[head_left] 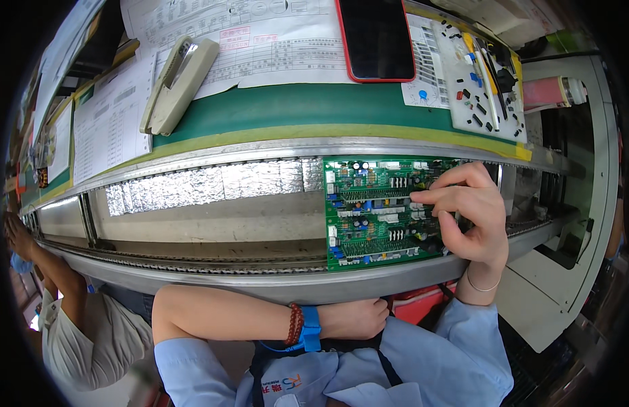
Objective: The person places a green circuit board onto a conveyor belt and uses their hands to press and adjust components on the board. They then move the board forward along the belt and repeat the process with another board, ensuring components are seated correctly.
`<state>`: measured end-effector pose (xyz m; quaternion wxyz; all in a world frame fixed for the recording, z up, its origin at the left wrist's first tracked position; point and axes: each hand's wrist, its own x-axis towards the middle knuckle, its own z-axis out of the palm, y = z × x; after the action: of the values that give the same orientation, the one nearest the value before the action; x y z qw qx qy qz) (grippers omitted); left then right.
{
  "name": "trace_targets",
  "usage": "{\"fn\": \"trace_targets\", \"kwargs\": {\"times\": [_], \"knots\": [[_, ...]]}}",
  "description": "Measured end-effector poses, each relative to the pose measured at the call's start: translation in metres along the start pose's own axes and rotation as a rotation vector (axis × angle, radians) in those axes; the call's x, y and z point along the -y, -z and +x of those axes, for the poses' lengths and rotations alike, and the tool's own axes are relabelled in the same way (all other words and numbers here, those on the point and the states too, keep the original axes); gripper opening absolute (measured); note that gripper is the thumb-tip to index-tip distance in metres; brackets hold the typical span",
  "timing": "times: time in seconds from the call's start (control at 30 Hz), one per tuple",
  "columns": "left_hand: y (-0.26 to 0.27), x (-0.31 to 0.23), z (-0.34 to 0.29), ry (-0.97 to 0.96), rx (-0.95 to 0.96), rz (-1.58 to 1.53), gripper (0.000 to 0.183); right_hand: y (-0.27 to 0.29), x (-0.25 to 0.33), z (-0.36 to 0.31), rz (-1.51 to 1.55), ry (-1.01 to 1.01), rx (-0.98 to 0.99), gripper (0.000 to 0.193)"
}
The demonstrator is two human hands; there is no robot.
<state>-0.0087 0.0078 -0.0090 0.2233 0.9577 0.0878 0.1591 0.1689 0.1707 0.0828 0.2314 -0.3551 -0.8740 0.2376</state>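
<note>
A green circuit board (333,262) with rows of white connectors, capacitors and upright small boards lies across the metal rails. My right hand (469,210) is over its right half. The index finger reaches out to the parts in the middle of the board; the thumb stays apart from it, and I see nothing held. My left forearm lies across my body, with a blue wrist strap (310,328) and a brown bead bracelet (294,324). My left hand (358,319) is curled into a loose fist below the front rail, its palm side hidden.
Behind the rails, a green bench top (280,108) bears papers, a beige handset-shaped object (182,88), a red-edged phone (377,41) and a white foam pad (467,112) with loose small parts and tools. Another person (90,332) is at the left. A pale machine housing (559,285) stands right.
</note>
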Motion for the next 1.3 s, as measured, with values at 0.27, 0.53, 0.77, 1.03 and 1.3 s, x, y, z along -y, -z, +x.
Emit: {"fn": "trace_targets", "kwargs": {"times": [0.27, 0.53, 0.77, 1.03, 1.3], "knots": [[0.003, 0.001, 0.0, -0.019, 0.035, 0.008, 0.011, 0.002, 0.003, 0.001, 0.087, 0.069, 0.061, 0.014], [0.002, 0.001, 0.001, -0.021, 0.031, 0.056, 0.01, -0.003, 0.002, 0.001, 0.025, 0.087, 0.069, 0.015], [0.001, 0.001, 0.001, -0.025, 0.022, 0.055, 0.01, -0.001, 0.005, 0.0, 0.021, 0.052, 0.055, 0.015], [0.006, 0.002, 0.002, -0.03, 0.05, 0.047, 0.01, 0.003, 0.003, -0.001, 0.03, 0.072, 0.002, 0.016], [0.008, 0.004, 0.003, -0.042, 0.068, 0.014, 0.009, 0.008, -0.003, -0.011, 0.036, 0.068, -0.39, 0.012]]}}
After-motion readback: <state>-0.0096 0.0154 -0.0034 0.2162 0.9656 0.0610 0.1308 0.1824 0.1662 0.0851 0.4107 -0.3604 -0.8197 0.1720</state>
